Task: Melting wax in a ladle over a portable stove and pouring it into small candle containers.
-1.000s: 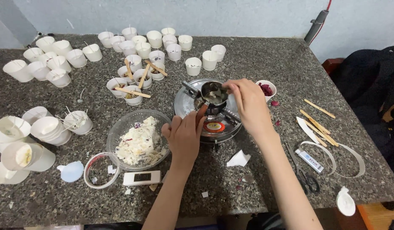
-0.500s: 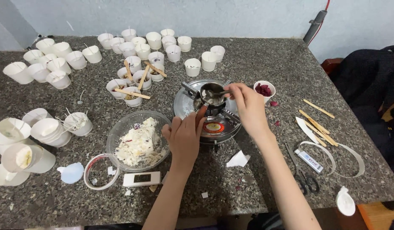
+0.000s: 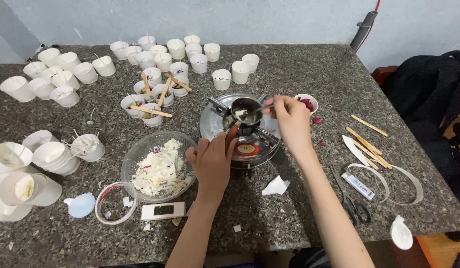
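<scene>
A small metal melting pot (image 3: 246, 110) sits on a round silver burner (image 3: 240, 130) in the middle of the stone table. My right hand (image 3: 288, 120) pinches a thin metal spoon (image 3: 256, 110) whose tip dips into the pot. My left hand (image 3: 213, 160) rests at the burner's near left side, its forefinger reaching up to the pot's handle. A clear glass bowl (image 3: 158, 165) of white wax flakes stands just left of that hand.
Many small white cups (image 3: 163, 60) with wicks crowd the far left; some carry wooden sticks (image 3: 149, 110). A cup of red petals (image 3: 307, 102) is behind my right hand. Scissors (image 3: 353, 204), a tube, sticks and paper strips (image 3: 392, 178) lie at right. A dark bag (image 3: 428, 89) is beside the table.
My right hand has shifted a little right and up, turning the spoon in the pot. The left hand has stayed at the burner.
</scene>
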